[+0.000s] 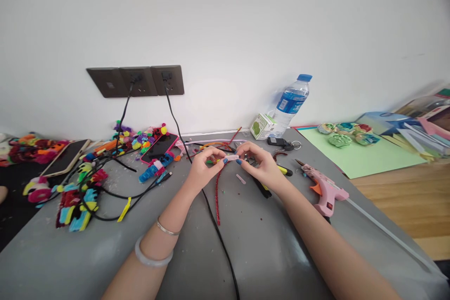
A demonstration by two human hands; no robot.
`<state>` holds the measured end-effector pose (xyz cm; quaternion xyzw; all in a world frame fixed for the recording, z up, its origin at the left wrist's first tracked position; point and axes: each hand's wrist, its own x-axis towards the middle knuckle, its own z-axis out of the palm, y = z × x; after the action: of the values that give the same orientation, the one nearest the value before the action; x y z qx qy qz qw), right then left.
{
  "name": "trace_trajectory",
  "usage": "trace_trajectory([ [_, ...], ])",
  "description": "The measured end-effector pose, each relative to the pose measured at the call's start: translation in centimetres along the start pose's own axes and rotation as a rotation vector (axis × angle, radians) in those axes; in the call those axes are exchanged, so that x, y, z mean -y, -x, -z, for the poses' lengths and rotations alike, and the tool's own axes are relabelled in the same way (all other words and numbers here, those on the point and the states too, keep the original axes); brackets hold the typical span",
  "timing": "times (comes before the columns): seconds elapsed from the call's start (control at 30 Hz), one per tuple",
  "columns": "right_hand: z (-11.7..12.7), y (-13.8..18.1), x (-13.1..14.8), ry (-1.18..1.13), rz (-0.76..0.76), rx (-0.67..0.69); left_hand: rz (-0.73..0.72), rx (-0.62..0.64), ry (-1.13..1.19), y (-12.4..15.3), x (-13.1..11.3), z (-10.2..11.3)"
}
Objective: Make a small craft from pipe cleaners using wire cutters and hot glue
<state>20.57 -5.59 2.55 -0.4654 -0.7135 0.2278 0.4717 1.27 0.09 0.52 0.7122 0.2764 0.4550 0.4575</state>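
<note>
Above the middle of the grey table, my left hand (207, 167) pinches one end of a short pale pink strip (231, 157) between thumb and fingers. The other end is pinched the same way by my right hand (259, 164), so the strip lies level between the two. Just below on the tabletop is a similar small pink piece (241, 178). A red glittery stem (217, 199) runs down the table under my left hand. Yellow-and-black handled pliers (262, 188) lie partly hidden beneath my right hand.
A pink glue gun (328, 192) with a long clear stick lies at right, near car keys (277, 141). A water bottle (290, 103) leans against the wall. Black cables (214, 215) cross the table. Colourful pipe-cleaner pieces (77, 206) and a phone (160, 147) sit at left.
</note>
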Motion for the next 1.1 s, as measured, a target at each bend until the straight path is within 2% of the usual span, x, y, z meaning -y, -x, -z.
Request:
trace_trajectory([
  [0.57,0.0,-0.1,0.1,0.035,0.023,-0.044,-0.032,0.026,-0.030,0.1,0.3,0.0],
  [0.9,-0.8,0.1,-0.9,-0.068,-0.105,-0.082,-0.027,-0.009,-0.021,0.1,0.1,-0.2],
  [1.1,-0.9,0.1,-0.8,-0.101,-0.111,-0.095,-0.029,-0.025,-0.030,0.1,0.0,-0.2],
])
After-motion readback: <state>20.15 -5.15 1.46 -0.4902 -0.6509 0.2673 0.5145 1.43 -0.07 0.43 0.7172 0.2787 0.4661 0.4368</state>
